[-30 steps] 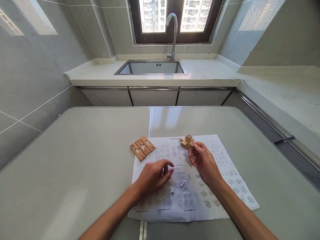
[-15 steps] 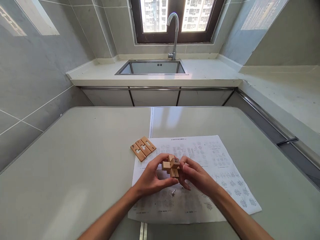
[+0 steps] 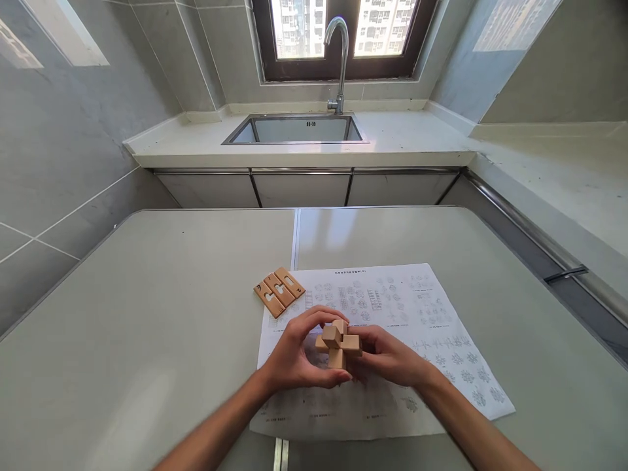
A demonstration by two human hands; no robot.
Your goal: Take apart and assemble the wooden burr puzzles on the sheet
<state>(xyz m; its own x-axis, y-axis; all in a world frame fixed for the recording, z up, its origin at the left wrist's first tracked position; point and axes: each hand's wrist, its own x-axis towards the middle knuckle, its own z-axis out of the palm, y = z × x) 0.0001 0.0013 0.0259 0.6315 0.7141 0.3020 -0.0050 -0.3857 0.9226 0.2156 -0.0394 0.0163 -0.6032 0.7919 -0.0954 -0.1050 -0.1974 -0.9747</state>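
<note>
Head view: my left hand (image 3: 294, 356), thumb and fingers curled, grips the wooden burr puzzle (image 3: 336, 356) just above the diagram sheet (image 3: 441, 353); my right hand (image 3: 395, 358) closes on its right side; slotted wooden plates (image 3: 273, 282) lie upper left.

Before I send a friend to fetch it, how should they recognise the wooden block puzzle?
On the pale table before the sink, find the printed sheet. Over it, the left hand and right hand hold the wooden block puzzle. It's a chunky knot of crossed bars, unlike the flat slotted pieces nearby.
</note>
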